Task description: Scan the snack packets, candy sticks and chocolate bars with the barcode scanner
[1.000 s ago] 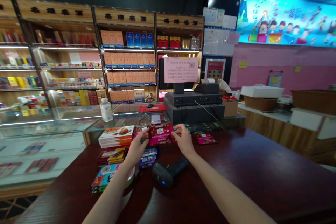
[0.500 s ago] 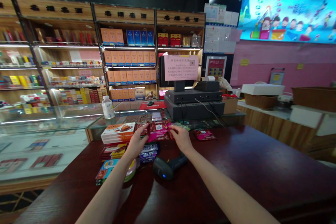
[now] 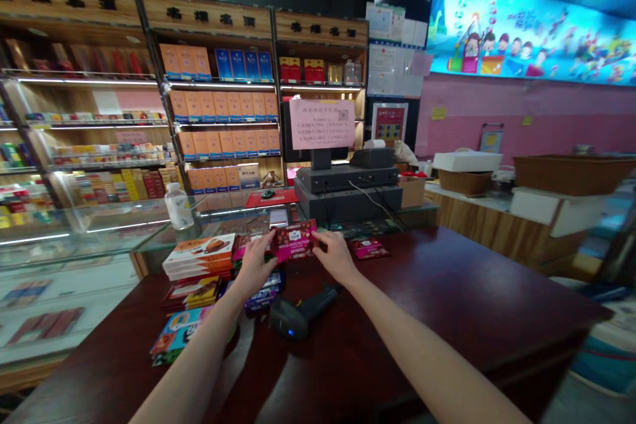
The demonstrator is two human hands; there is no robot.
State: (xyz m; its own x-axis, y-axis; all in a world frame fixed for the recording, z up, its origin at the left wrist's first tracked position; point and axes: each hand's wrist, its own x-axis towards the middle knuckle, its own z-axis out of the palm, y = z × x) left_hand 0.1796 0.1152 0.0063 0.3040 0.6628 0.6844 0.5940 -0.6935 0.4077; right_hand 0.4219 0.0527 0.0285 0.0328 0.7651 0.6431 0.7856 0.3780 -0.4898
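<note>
A magenta chocolate packet (image 3: pixel 294 243) with hazelnuts printed on it is held up between my two hands, its front facing me. My left hand (image 3: pixel 257 258) pinches the left edge, and my right hand (image 3: pixel 336 255) has the right edge between thumb and fingers. Behind my left fingers shows part of another pink packet (image 3: pixel 243 245). A similar magenta packet (image 3: pixel 368 248) lies flat on the counter to the right. Just below my hands rests a black barcode scanner (image 3: pixel 291 318) with a blue light. Purple packets (image 3: pixel 263 293) are partly covered by my left hand.
White-and-orange boxes (image 3: pixel 199 255) are stacked at left, with red and yellow bars (image 3: pixel 193 291) and blue packs (image 3: pixel 179 331) nearer me. A bottle (image 3: pixel 177 205) stands on the glass case. The cash register (image 3: pixel 348 179) sits behind the dark wooden counter (image 3: pixel 447 298).
My view has turned slightly right, so the scene sits further left. Both hands keep hold of the packet, which appears slightly lower against the counter things.
</note>
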